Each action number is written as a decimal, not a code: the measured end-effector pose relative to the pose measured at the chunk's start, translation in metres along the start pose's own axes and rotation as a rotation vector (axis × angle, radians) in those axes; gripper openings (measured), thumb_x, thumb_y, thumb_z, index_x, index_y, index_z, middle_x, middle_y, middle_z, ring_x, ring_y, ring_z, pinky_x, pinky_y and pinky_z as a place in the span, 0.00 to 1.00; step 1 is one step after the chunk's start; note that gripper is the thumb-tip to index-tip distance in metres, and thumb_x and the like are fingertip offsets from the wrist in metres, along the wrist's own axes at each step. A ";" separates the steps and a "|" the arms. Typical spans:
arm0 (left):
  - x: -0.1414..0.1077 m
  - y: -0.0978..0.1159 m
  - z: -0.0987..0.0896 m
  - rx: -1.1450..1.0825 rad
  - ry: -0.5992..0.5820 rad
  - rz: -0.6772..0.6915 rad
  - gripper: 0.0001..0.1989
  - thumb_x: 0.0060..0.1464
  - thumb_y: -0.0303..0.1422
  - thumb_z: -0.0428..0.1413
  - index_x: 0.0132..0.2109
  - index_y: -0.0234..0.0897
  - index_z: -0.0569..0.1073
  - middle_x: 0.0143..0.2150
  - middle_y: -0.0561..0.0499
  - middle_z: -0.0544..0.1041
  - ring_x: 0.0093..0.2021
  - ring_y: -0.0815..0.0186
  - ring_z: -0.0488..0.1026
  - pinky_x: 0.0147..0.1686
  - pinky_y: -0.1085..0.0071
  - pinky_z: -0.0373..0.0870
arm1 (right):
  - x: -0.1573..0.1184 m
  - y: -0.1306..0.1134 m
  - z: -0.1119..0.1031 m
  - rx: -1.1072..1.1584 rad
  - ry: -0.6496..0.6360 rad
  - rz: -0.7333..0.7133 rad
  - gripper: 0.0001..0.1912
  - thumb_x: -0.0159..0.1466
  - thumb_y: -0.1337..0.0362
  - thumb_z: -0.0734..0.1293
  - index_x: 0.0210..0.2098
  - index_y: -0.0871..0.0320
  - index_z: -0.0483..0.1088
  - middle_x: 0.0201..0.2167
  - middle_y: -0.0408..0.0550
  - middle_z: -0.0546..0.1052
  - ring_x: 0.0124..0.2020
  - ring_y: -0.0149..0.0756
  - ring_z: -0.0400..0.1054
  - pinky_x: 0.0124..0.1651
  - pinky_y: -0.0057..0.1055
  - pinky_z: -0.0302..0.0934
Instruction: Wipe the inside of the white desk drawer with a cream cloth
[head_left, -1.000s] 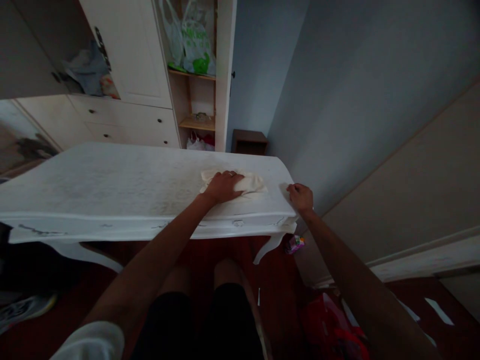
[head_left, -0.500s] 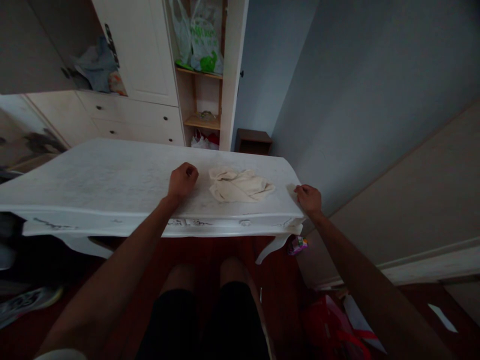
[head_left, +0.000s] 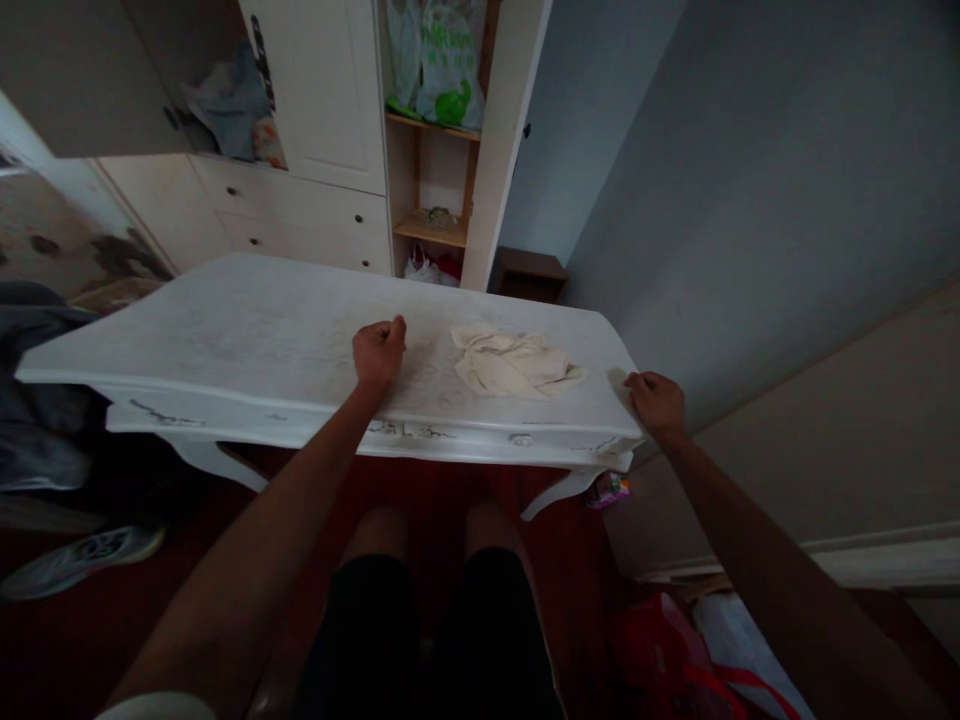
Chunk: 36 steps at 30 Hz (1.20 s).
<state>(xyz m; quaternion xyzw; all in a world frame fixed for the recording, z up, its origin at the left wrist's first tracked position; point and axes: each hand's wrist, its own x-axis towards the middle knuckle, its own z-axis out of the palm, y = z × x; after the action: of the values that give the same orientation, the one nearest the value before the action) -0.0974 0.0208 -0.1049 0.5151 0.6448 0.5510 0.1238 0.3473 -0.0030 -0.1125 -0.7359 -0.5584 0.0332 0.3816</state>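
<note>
A crumpled cream cloth lies on the white table, between my two hands and apart from both. Left of it, my left hand is closed in a loose fist above the tabletop, thumb uppermost, with nothing showing in it. Whether that hand touches the table I cannot tell. My right hand is at the table's right end, its fingers curled in and the fingertips close to the edge. No object shows in its grip.
Behind the table stands a white cabinet with plastic bags on an open shelf. A grey wall rises close on the right. Below are a red bag, a small colourful box and a shoe.
The whole view has shifted, so the table sits further right in the picture. My left hand has turned thumb-up and is slightly further from the cloth. The cloth lies unchanged.
</note>
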 end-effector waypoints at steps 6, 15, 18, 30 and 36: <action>0.005 -0.007 0.004 -0.123 0.068 0.047 0.21 0.42 0.28 0.62 0.47 0.37 0.73 0.40 0.49 0.79 0.40 0.63 0.76 0.39 0.69 0.72 | 0.001 0.002 0.001 -0.055 -0.003 0.002 0.17 0.57 0.56 0.59 0.25 0.60 0.75 0.16 0.45 0.70 0.23 0.38 0.65 0.30 0.33 0.54; -0.003 -0.001 0.002 -0.172 0.031 -0.056 0.09 0.55 0.39 0.54 0.33 0.37 0.71 0.19 0.56 0.71 0.19 0.69 0.70 0.22 0.76 0.64 | 0.002 0.006 0.002 -0.020 0.008 0.018 0.17 0.56 0.54 0.60 0.26 0.59 0.75 0.16 0.44 0.70 0.22 0.37 0.65 0.29 0.31 0.54; 0.000 -0.003 0.002 -0.125 -0.019 -0.050 0.08 0.52 0.37 0.54 0.30 0.38 0.71 0.17 0.56 0.70 0.20 0.68 0.71 0.25 0.75 0.65 | 0.000 0.002 0.001 -0.022 0.009 0.025 0.17 0.56 0.55 0.60 0.25 0.60 0.75 0.15 0.44 0.70 0.22 0.37 0.65 0.29 0.31 0.54; 0.001 -0.004 0.004 -0.129 -0.090 -0.091 0.05 0.47 0.35 0.54 0.29 0.37 0.70 0.20 0.54 0.72 0.16 0.70 0.66 0.19 0.75 0.61 | 0.000 0.002 0.002 -0.029 0.006 -0.012 0.17 0.57 0.56 0.60 0.23 0.59 0.74 0.15 0.43 0.69 0.23 0.36 0.65 0.31 0.31 0.54; 0.001 -0.002 0.002 -0.100 -0.101 -0.121 0.06 0.47 0.35 0.54 0.29 0.37 0.70 0.21 0.54 0.73 0.16 0.71 0.66 0.20 0.75 0.62 | -0.001 -0.002 0.000 -0.032 -0.001 -0.025 0.16 0.57 0.57 0.59 0.23 0.59 0.74 0.15 0.43 0.69 0.22 0.36 0.65 0.31 0.32 0.54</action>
<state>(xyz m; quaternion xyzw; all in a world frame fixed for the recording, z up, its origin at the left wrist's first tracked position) -0.0975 0.0234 -0.1074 0.4956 0.6391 0.5474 0.2149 0.3456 -0.0039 -0.1116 -0.7350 -0.5680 0.0196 0.3698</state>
